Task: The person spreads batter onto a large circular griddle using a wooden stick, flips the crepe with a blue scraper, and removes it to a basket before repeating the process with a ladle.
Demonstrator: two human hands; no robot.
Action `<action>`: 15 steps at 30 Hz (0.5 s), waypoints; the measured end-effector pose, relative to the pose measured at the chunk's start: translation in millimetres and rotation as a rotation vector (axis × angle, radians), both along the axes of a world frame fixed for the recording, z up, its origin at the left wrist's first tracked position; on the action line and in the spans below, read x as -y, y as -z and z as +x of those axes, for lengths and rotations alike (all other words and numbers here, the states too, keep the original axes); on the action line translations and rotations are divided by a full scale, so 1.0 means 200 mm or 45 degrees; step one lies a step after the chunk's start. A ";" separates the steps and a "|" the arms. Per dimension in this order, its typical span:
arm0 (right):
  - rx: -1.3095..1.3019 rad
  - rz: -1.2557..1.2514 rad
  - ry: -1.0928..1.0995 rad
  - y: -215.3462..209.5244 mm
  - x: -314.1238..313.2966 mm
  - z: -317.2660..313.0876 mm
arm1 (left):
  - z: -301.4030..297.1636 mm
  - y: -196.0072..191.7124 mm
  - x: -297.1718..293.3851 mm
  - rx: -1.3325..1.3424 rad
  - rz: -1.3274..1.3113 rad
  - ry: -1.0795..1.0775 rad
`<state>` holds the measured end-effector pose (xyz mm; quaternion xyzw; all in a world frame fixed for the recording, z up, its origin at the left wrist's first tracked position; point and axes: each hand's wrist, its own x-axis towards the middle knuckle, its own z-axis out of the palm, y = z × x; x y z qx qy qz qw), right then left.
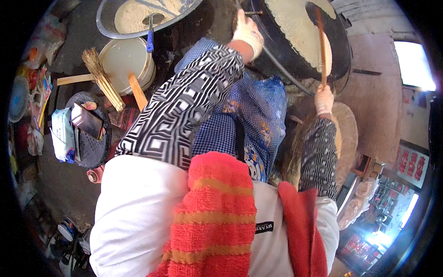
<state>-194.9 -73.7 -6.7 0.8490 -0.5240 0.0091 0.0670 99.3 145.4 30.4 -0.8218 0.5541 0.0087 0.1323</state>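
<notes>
A long, thin wooden spatula (321, 44) slants up from my right hand (324, 100), which is closed round its lower end. Its far end lies over a round black griddle (339, 51) coated with pale batter (295, 23), with a dark bare patch near the top. My left hand (248, 34), in a pale thin glove, is at the griddle's left side, by the curved metal ring (286, 71) and a short metal rod (254, 13). Its fingers look curled there, but what they grip is hidden.
On the left stand a metal basin (104, 23) of pale batter with a blue-handled ladle (150, 39), and a white bucket (150, 76) with a straw brush (104, 81) by it. A dark stool (99, 154) carries a phone (87, 121). A round board (346, 124) lies beyond my right arm.
</notes>
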 end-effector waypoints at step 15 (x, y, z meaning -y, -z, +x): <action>0.028 -0.032 0.060 0.09 0.11 -0.21 | -0.37 0.24 -0.03 0.088 -0.272 0.277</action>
